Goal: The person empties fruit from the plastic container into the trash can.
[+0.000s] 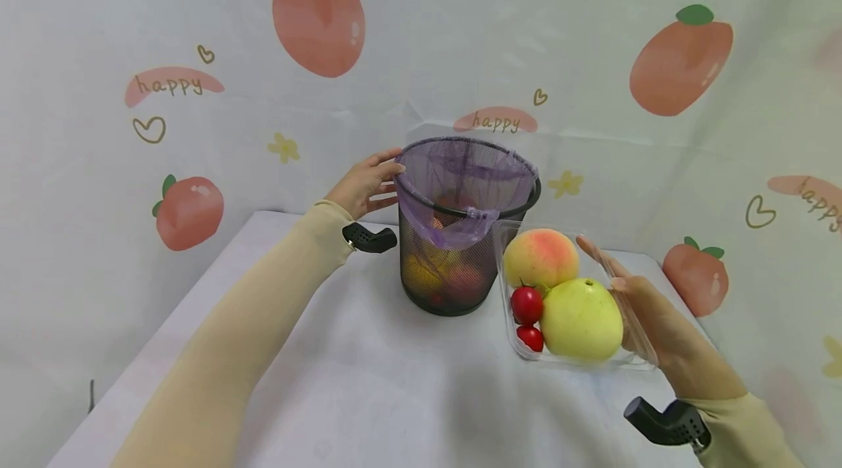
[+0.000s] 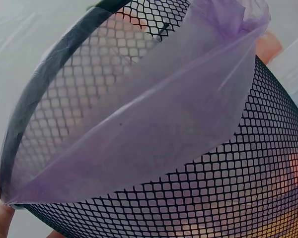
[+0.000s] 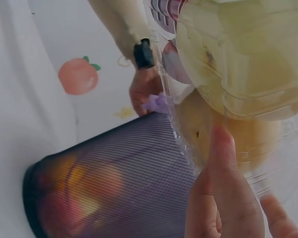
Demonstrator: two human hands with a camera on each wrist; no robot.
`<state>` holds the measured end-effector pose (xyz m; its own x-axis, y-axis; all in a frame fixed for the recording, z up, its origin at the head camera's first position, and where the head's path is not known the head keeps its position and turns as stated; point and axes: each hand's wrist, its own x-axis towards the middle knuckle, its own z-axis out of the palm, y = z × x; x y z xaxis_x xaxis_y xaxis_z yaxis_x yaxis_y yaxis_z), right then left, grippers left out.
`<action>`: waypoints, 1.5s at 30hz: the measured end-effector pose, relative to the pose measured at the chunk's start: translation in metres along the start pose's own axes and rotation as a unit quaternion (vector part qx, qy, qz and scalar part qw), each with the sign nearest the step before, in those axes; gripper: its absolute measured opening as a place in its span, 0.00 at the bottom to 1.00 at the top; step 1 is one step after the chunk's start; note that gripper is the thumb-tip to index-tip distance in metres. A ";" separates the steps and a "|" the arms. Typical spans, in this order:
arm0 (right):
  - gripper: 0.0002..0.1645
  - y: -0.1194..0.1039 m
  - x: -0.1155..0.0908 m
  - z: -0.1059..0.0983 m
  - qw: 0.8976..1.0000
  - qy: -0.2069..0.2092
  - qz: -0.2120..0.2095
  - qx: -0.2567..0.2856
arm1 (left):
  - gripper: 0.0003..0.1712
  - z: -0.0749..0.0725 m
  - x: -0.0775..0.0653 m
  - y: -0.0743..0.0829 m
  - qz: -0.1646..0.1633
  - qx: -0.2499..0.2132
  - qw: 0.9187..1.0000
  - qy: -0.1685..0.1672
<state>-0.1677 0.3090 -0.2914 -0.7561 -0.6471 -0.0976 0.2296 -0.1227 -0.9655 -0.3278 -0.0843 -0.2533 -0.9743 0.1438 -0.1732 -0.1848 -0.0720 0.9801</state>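
A black mesh wastebasket (image 1: 447,270) with a purple bag (image 1: 454,230) folded over its rim stands on the table. My left hand (image 1: 366,186) grips its rim at the left; in the left wrist view, fingertips (image 2: 1,220) show at the rim's edge. Colourful fruit shows through the mesh. To the right of the basket, my right hand (image 1: 647,307) holds a tilted clear plastic tray (image 1: 509,322) by its right side. Inside it lie a peach (image 1: 542,257), a yellow-green round fruit (image 1: 582,318) and two small red tomatoes (image 1: 527,306).
The basket and tray are over a white-covered table (image 1: 368,380). Behind it hangs a pale cloth (image 1: 421,29) printed with peaches, hearts and words. Black devices (image 1: 370,238) are strapped to both wrists.
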 end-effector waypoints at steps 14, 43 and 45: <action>0.39 -0.032 0.012 -0.008 0.996 -0.071 -0.024 0.043 | 0.28 0.000 0.000 -0.001 0.004 0.003 1.000 0.001; 0.30 -0.077 0.047 -0.007 0.988 -0.064 -0.097 0.103 | 0.28 0.000 -0.001 -0.002 0.002 0.007 1.000 0.004; 0.28 -0.080 0.049 -0.008 0.988 -0.062 -0.099 0.102 | 0.28 0.000 -0.001 -0.002 0.005 0.005 1.000 0.002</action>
<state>-0.2280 0.2926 -0.2207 -0.7210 -0.6805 0.1305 0.2133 -0.3971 -0.8926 -0.3266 -0.0841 -0.2552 -0.9764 0.1400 -0.1645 -0.1746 -0.0624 0.9827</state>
